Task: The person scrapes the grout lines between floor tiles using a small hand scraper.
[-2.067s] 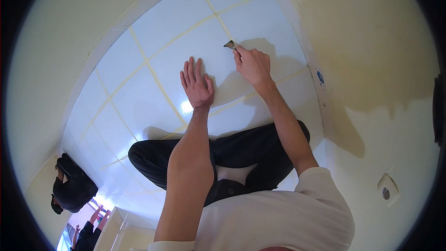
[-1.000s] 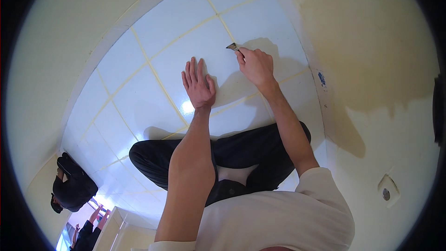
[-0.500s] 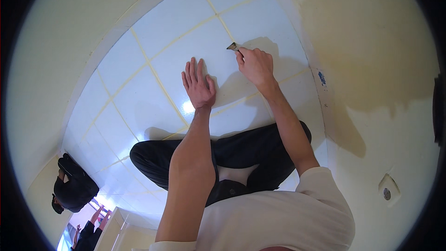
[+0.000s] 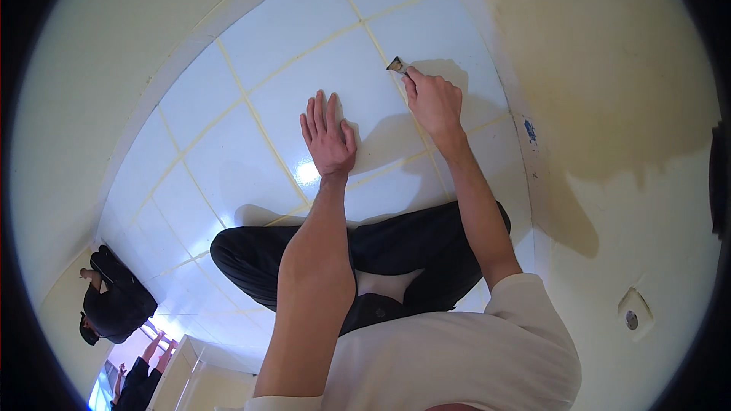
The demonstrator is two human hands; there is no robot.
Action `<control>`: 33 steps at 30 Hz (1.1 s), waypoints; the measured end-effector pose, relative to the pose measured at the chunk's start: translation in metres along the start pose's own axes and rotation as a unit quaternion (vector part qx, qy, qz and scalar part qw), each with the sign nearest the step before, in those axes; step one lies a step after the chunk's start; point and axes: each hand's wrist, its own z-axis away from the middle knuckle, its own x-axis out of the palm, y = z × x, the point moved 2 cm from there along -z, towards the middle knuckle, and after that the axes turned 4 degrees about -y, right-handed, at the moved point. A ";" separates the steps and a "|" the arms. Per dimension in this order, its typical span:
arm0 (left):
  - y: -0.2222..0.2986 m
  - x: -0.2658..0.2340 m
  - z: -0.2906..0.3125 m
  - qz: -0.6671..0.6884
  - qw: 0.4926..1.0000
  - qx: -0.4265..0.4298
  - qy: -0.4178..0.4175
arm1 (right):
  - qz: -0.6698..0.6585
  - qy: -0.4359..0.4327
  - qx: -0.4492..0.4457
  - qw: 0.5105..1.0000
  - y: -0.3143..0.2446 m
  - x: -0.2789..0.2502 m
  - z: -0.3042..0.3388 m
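My right hand (image 4: 436, 106) is closed around the handle of a small scraper (image 4: 397, 65) with a flat, smeared blade. The blade points up and left, over or beside a yellowish grout line (image 4: 373, 36) between pale floor tiles; whether it touches the floor I cannot tell. Most of the handle is hidden in my fist. My left hand (image 4: 330, 139) lies palm down on a tile (image 4: 320, 61), fingers stretched and a little apart, holding nothing. It rests to the left of the right hand, just right of another grout line.
A cream wall (image 4: 609, 91) with a square wall fitting (image 4: 635, 313) rises on the right; another wall (image 4: 91, 84) curves along the left. One person in dark clothes (image 4: 114, 297) crouches at the lower left, and another person (image 4: 137, 384) is beyond a doorway. My crossed legs are close below my hands.
My right hand has moved a little right and up with the scraper, whose blade now sits nearer the grout line. My left hand stays flat on the tile.
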 end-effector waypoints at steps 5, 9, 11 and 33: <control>0.001 -0.002 0.000 0.003 1.000 -0.003 0.001 | -0.046 -0.020 0.001 0.999 0.005 -0.005 0.002; 0.001 -0.002 0.000 0.001 1.000 -0.003 0.000 | -0.090 -0.003 0.007 0.996 0.010 -0.008 -0.002; 0.000 -0.002 0.000 0.002 1.000 -0.005 0.001 | -0.169 -0.022 0.037 0.985 0.010 -0.014 -0.005; 0.000 -0.001 0.000 0.007 1.000 -0.002 0.002 | -0.662 0.040 0.027 0.748 -0.011 0.072 -0.004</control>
